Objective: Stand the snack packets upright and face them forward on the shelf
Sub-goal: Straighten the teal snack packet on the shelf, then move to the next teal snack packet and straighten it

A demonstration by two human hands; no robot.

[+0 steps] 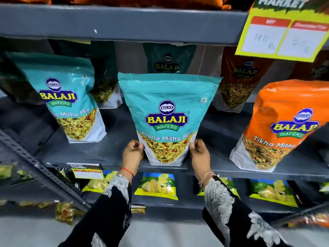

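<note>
A teal Khatta Mitha Mix packet (167, 111) stands upright at the front edge of the grey shelf (99, 154), label facing me. My left hand (132, 154) grips its lower left edge and my right hand (199, 155) grips its lower right edge. A second teal packet (60, 97) stands to the left, leaning slightly. An orange Tikha Mitha packet (283, 125) stands at the right, tilted. More packets (169, 58) stand in shadow at the back of the shelf.
A yellow price card (283, 32) hangs from the shelf above at the upper right. Yellow-green chip bags (156, 186) fill the shelf below. A perforated metal upright (35, 161) runs diagonally at the lower left.
</note>
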